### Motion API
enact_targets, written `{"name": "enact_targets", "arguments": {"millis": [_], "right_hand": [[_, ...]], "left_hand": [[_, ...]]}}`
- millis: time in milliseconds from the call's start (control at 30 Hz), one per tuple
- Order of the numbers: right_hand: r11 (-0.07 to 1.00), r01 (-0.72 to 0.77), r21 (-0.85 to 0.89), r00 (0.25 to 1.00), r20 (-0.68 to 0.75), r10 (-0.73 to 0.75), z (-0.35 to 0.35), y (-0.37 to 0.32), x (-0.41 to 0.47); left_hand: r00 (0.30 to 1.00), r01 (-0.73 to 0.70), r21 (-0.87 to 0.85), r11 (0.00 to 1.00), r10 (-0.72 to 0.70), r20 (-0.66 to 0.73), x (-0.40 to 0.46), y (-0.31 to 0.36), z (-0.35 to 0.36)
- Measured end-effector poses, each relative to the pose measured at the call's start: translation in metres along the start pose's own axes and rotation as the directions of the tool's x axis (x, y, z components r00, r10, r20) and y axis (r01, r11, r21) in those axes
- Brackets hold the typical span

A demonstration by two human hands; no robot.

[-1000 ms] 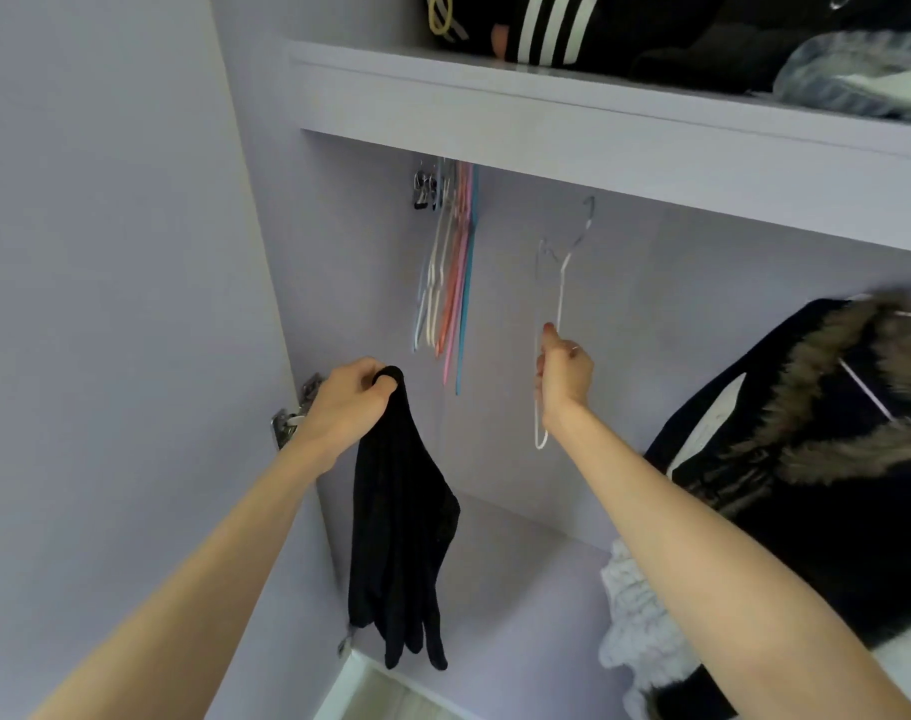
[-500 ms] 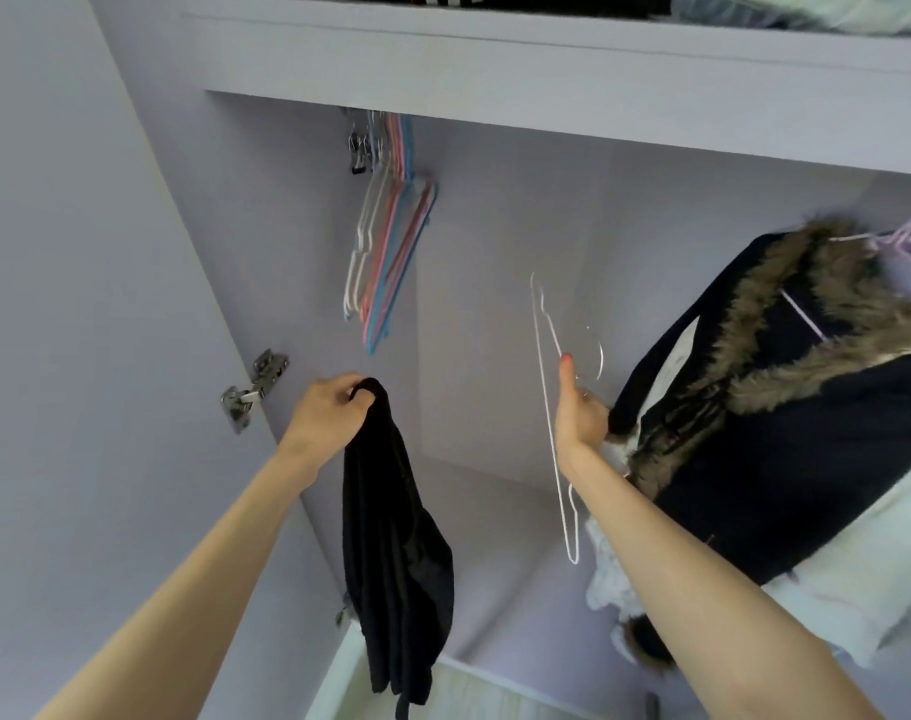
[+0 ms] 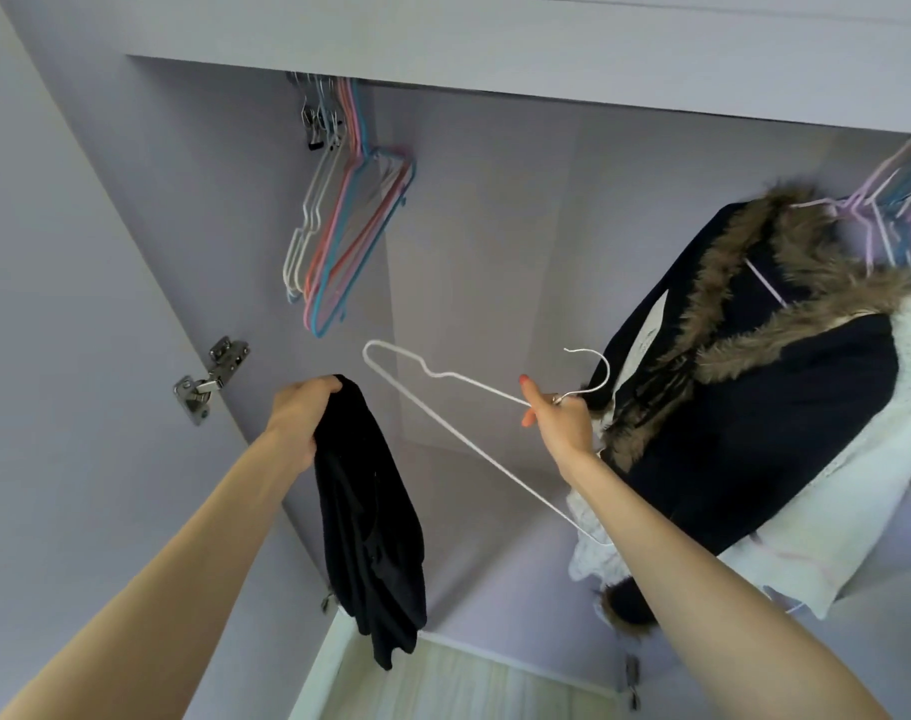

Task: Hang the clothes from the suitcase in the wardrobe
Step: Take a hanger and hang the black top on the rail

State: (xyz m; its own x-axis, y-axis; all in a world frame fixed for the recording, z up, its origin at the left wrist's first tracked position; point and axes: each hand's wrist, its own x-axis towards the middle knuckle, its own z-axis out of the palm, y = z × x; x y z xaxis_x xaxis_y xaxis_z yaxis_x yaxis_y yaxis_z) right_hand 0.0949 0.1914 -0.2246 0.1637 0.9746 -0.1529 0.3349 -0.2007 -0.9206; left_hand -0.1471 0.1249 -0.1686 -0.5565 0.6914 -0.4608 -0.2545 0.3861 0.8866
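The left hand (image 3: 301,407) is clutching a limp black cloth garment (image 3: 367,522) (not yet on a hanger). The right hand (image 3: 560,418) is pinching a thin white wire hanger (image 3: 458,439) by its neck, just right of it; threading and hanging are remaining.

left hand (image 3: 300,410) gripping black garment (image 3: 365,517); right hand (image 3: 560,420) holding white hanger (image 3: 458,433)
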Motion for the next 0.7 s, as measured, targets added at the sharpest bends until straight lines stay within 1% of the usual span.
{"name": "enact_targets", "arguments": {"millis": [67,200,267,333,433,533,633,700], "right_hand": [[0.997,-0.009,-0.079,0.999,-0.046,0.005,-0.007,0.004,0.001],[0.986,0.034,-0.162,0.998,-0.042,-0.041,-0.015,0.008,0.002],[0.977,0.060,-0.202,0.997,-0.041,-0.070,-0.018,0.007,0.001],[0.965,0.086,-0.247,0.994,-0.041,-0.100,-0.018,0.002,-0.002],[0.932,0.137,-0.337,0.986,-0.043,-0.161,-0.015,-0.009,-0.009],[0.875,0.214,-0.434,0.969,-0.015,-0.245,-0.006,-0.022,-0.017],[0.835,0.257,-0.486,0.954,-0.012,-0.300,0.009,-0.031,-0.025],[0.867,0.244,-0.434,0.957,-0.040,-0.289,0.018,-0.036,-0.028]], "left_hand": [[1.000,0.016,-0.080,0.997,-0.017,-0.009,0.002,0.000,-0.001],[0.998,-0.002,-0.145,0.989,-0.008,-0.067,0.002,0.000,-0.002],[0.996,-0.045,-0.126,0.991,0.036,-0.077,-0.001,0.000,0.002],[0.991,-0.119,-0.064,0.991,0.114,-0.070,-0.001,-0.001,0.006],[0.953,-0.301,0.097,0.949,0.303,-0.007,-0.007,-0.001,0.014],[0.875,-0.483,0.231,0.845,0.471,0.108,-0.022,0.008,0.026],[0.805,-0.592,0.229,0.772,0.552,0.219,-0.043,0.017,0.042],[0.755,-0.651,0.260,0.713,0.570,0.326,-0.056,0.022,0.049]]}}
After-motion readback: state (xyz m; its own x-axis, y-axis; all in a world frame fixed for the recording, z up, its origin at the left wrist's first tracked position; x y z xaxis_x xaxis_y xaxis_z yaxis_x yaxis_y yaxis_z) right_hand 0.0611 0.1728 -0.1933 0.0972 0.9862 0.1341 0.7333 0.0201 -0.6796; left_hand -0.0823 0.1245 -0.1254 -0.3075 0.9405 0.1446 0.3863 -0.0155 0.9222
